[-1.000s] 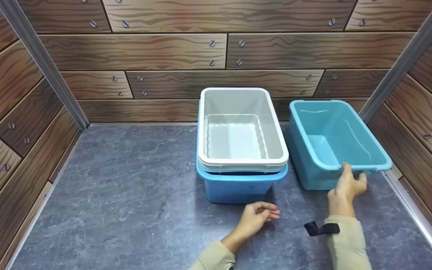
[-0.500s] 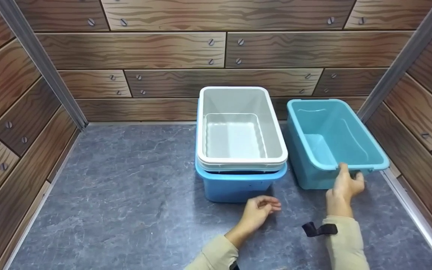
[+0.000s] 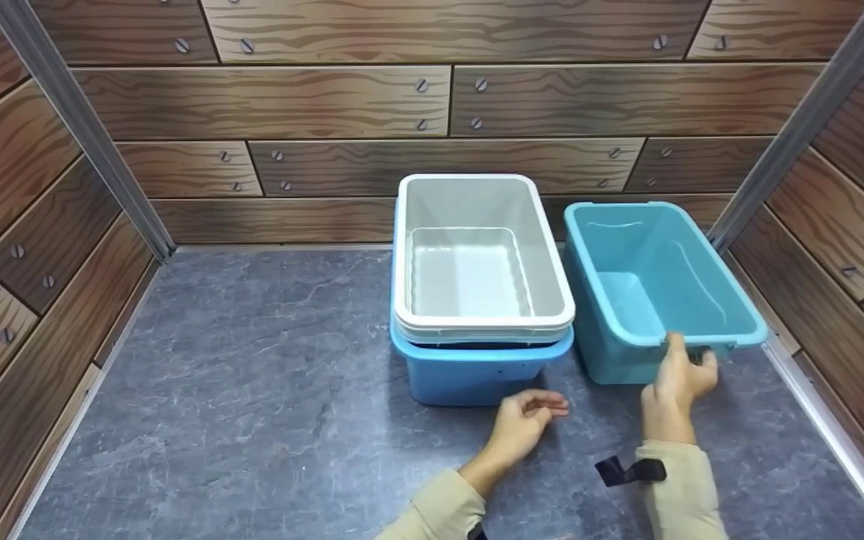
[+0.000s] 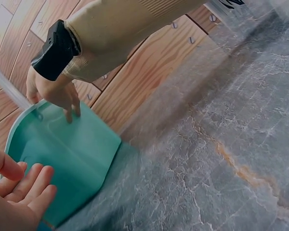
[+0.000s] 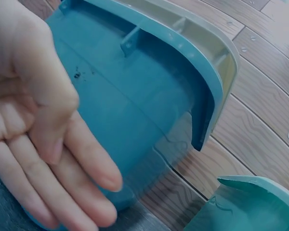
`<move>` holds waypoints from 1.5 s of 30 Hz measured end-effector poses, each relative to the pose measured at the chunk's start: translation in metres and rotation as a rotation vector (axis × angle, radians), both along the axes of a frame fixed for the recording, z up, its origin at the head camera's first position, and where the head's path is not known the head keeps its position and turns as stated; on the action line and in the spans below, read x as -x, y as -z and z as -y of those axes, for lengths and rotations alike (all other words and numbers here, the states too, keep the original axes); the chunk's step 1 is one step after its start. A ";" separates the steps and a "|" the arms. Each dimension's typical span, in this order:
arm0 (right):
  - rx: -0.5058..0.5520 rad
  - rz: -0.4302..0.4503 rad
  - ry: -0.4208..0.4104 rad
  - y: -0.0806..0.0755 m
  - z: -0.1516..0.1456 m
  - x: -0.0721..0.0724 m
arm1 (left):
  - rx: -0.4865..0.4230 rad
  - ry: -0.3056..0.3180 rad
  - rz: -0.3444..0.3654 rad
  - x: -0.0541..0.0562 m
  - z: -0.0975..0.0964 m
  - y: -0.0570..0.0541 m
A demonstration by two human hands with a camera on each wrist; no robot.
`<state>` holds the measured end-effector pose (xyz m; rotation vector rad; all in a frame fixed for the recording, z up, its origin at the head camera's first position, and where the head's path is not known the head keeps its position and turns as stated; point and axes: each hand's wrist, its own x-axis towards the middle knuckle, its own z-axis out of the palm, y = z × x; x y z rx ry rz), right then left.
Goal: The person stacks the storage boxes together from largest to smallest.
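Note:
My right hand grips the near rim of a teal plastic storage bin, thumb over the rim and fingers beneath it. In the left wrist view the right hand holds that same teal bin. My left hand holds nothing. Its fingers are loosely bent, just in front of a blue bin. A pale grey bin sits nested in the blue one, its rim standing above the blue rim. The right wrist view shows the blue bin close up, partly behind a hand.
Wood-patterned walls enclose the dark grey marbled surface at the back and sides. The teal bin stands between the nested bins and the right wall. A black strap hangs off the right sleeve.
The teal bin has shifted slightly left, closer to the nested bins, with my right hand gripping it. My left hand has moved slightly to the right. The nested bins have stayed put.

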<state>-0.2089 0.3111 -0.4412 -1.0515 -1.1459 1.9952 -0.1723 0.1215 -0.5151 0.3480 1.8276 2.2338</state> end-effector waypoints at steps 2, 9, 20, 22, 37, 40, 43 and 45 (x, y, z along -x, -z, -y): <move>-0.003 0.008 -0.009 0.000 0.002 -0.001 | 0.007 -0.004 0.001 0.000 0.000 0.000; 0.018 0.028 -0.024 0.000 0.001 -0.004 | 0.006 -0.007 0.003 0.001 -0.001 0.001; 0.075 0.035 -0.005 0.004 -0.016 -0.005 | -0.005 0.016 0.003 -0.001 -0.004 0.001; 0.081 0.002 0.011 0.005 -0.018 -0.004 | -0.028 0.016 0.005 -0.002 -0.005 0.001; 0.088 -0.074 0.034 0.004 -0.013 0.001 | -0.042 -0.007 0.005 0.002 -0.013 -0.005; 0.086 -0.072 0.013 0.005 -0.011 0.000 | -0.063 -0.019 -0.001 0.002 -0.015 -0.006; 0.091 -0.065 0.006 0.006 -0.009 -0.001 | -0.071 -0.039 -0.010 0.001 -0.017 -0.008; 0.082 -0.051 -0.003 0.006 -0.006 -0.001 | -0.065 -0.051 -0.023 0.001 -0.018 -0.009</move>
